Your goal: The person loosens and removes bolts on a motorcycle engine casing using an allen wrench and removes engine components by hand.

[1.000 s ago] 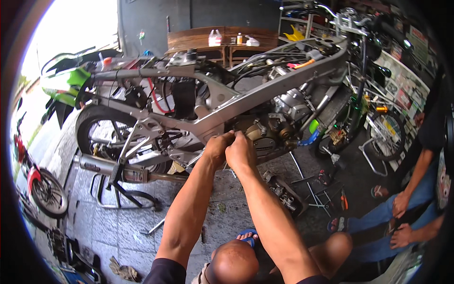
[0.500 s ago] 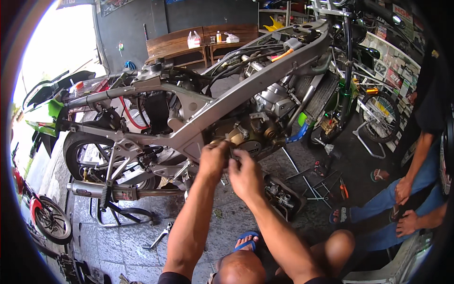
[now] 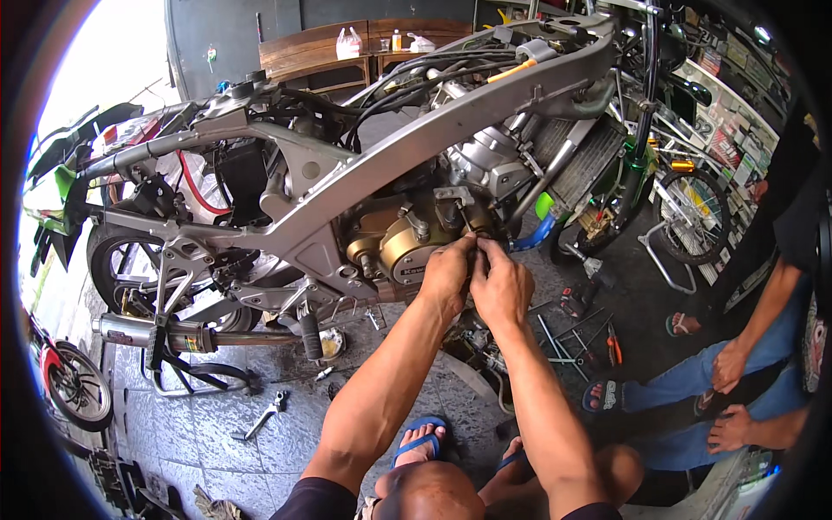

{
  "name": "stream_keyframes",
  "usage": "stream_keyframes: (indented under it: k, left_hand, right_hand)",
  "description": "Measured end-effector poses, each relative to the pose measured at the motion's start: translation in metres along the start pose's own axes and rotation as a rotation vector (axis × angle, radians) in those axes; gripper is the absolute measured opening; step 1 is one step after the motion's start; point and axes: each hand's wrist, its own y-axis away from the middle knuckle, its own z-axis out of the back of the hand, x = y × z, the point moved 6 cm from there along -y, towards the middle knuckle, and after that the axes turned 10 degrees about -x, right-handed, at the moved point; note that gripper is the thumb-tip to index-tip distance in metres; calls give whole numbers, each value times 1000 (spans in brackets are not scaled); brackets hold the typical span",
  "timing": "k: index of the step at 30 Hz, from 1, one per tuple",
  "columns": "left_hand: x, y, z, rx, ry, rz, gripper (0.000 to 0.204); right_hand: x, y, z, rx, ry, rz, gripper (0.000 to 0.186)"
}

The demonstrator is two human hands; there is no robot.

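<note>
A partly stripped motorcycle with a silver frame [image 3: 390, 156] stands in front of me. Its gold engine cover [image 3: 400, 244] faces me, low on the engine. At the right side of this cover, my left hand [image 3: 448, 273] and my right hand [image 3: 503, 284] meet, fingertips pinched together. A thin piece shows just above the fingertips, but its kind cannot be made out. Fingers hide the part of the engine right behind them. A blue hose [image 3: 530, 243] runs just right of my right hand.
Under my hands lies a removed engine part [image 3: 477, 351]. An adjustable wrench [image 3: 264, 418] rests on the tiles at left. Metal rod tools [image 3: 559, 342] and orange-handled pliers [image 3: 614, 344] lie at right, near a seated person in jeans [image 3: 685, 374]. A silver exhaust [image 3: 178, 334] sticks out left.
Both hands have moved right along the engine, from the lower left of the gold cover to its right side. The view has shifted, and more of the cover now shows.
</note>
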Motion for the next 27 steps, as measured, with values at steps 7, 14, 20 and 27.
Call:
stream_keyframes:
  k: [7, 14, 20, 27]
  left_hand:
    - [3, -2, -5, 59, 27, 38, 19]
    - [-2, 9, -8, 61, 21, 22, 21]
    - [8, 2, -6, 33, 88, 144, 24]
    - [17, 8, -24, 361, 352, 259, 25]
  right_hand:
    - [-15, 0, -10, -72, -207, -2, 20]
    - [-10, 3, -8, -111, -229, -20, 19]
    - [11, -4, 2, -24, -25, -24, 17]
    - [-17, -12, -20, 209, -990, -849, 8]
